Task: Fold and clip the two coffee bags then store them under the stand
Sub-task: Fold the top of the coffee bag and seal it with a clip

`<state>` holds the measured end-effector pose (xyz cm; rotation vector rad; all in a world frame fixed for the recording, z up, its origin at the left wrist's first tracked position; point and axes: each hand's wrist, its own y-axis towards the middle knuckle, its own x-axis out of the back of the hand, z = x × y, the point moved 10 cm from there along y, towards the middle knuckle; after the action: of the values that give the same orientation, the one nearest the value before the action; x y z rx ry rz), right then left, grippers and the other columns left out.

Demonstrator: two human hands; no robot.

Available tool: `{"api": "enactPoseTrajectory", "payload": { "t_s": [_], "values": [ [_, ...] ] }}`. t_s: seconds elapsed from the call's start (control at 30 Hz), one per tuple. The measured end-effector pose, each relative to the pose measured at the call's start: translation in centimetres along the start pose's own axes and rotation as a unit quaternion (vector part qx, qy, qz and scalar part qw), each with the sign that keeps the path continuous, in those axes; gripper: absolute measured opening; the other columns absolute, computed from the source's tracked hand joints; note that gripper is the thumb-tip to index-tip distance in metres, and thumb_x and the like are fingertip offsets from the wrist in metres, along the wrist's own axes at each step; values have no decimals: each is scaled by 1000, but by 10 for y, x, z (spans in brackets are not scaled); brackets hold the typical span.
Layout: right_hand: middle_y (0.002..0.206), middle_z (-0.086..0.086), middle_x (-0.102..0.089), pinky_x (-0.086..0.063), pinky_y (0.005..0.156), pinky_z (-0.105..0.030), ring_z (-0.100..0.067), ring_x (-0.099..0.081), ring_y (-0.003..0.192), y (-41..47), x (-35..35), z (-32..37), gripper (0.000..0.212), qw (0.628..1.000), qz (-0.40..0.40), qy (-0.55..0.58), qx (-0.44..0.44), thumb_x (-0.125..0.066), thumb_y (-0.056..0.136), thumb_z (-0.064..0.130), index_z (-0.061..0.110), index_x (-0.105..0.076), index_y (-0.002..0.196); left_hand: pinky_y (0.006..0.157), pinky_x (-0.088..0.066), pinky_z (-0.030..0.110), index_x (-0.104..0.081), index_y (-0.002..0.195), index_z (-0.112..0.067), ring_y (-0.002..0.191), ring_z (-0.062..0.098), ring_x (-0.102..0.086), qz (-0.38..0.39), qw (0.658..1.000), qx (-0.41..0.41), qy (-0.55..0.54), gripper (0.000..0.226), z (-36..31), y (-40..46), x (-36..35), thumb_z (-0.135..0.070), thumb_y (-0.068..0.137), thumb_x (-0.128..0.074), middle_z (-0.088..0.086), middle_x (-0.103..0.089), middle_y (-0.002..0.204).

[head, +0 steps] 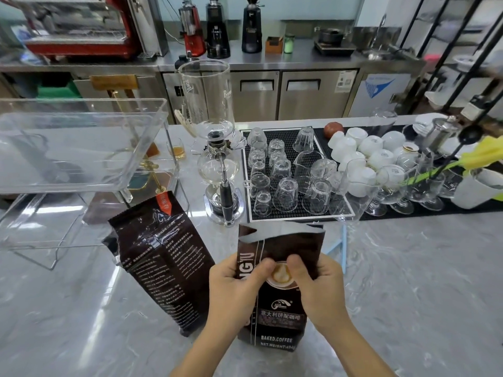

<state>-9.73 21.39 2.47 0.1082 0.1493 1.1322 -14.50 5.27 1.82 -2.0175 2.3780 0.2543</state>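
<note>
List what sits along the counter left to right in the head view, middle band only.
Clear acrylic stand → siphon coffee maker → black mat of upturned glasses → white cups → stemmed glasses → white vase with yellow flower.

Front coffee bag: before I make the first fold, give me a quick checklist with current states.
1. Both hands on the front coffee bag: ok, left hand and right hand pinch its upper part.
2. Bag upright on the counter: ok.
3. Top open and unfolded: ok, ready to fold.
4. Clip within reach: cannot tell, none plainly visible.
5. Second coffee bag: not ok, unfolded, leaning to the left.
6. Space under the clear stand: cannot tell, reflections obscure it.
</note>
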Motion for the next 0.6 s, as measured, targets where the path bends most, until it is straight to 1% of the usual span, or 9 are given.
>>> {"api": "enactPoseTrajectory", "payload": {
  "t_s": [0.07,0.13,0.23,0.27,0.33,0.37,0.43,0.5,0.6],
  "values": [
    [72,7,-79,-56,58,-14,-1,-73,64,0,1,-5,46,1000,-10,21,-12,-66,68,74,31,-79,77,56,-57,18,-77,72,-26,63,4,-72,-6,1000,-2,13,17,-1,1,1,-40,79,-71,-3,-78,68],
    [69,3,-77,-56,57,-16,-4,-71,62,-1,3,-7,57,1000,-14,23,-10,-60,71,76,22,-77,75,55,-56,18,-76,74,-25,63,4,-72,-3,1000,-8,24,21,-2,1,2,-40,85,-65,-3,-77,69],
    [56,0,-59,-47,53,-21,-10,-55,55,-1,9,-7,81,1000,-10,-6,1,-52,75,80,0,-62,65,58,-57,19,-76,83,-21,67,8,-73,-3,999,-10,30,23,-4,1,7,-37,91,-63,2,-78,76],
    [54,3,-54,-43,53,-19,-7,-49,54,-1,12,-6,82,1000,-9,-14,5,-51,75,80,0,-57,62,60,-57,19,-77,84,-21,69,8,-73,-4,1000,-11,27,20,-5,2,9,-33,94,-64,2,-78,77],
    [49,12,-51,-38,51,-10,2,-43,49,1,17,-2,61,1000,-3,-26,14,-54,81,71,16,-57,55,61,-58,18,-79,86,-23,72,9,-75,-8,1000,-14,14,19,-11,4,14,-22,96,-64,2,-80,81],
    [50,14,-57,-40,51,-7,5,-47,49,3,18,1,47,999,9,-29,19,-57,86,59,22,-65,58,62,-58,17,-80,87,-22,72,10,-76,-10,1000,-14,2,18,-14,5,16,-18,92,-63,2,-80,81],
    [66,14,-74,-52,60,-9,5,-63,62,9,20,3,23,999,25,-22,20,-60,87,30,33,-79,75,60,-59,17,-79,89,-18,70,12,-78,-2,1000,-9,-23,17,-18,8,18,-13,87,-63,4,-81,79],
    [81,8,-80,-58,69,-15,-6,-71,75,14,22,2,23,999,32,-5,13,-62,83,20,32,-81,84,63,-60,19,-79,93,-18,71,16,-79,18,1000,-6,-20,17,-22,11,17,-12,86,-65,7,-82,76],
    [94,-2,-81,-60,76,-21,-14,-76,86,19,19,3,23,998,57,31,-10,-64,82,15,24,-81,93,66,-61,22,-79,101,-21,73,23,-79,49,998,27,-35,22,-19,13,15,-13,86,-66,13,-81,76]
  ]
}}
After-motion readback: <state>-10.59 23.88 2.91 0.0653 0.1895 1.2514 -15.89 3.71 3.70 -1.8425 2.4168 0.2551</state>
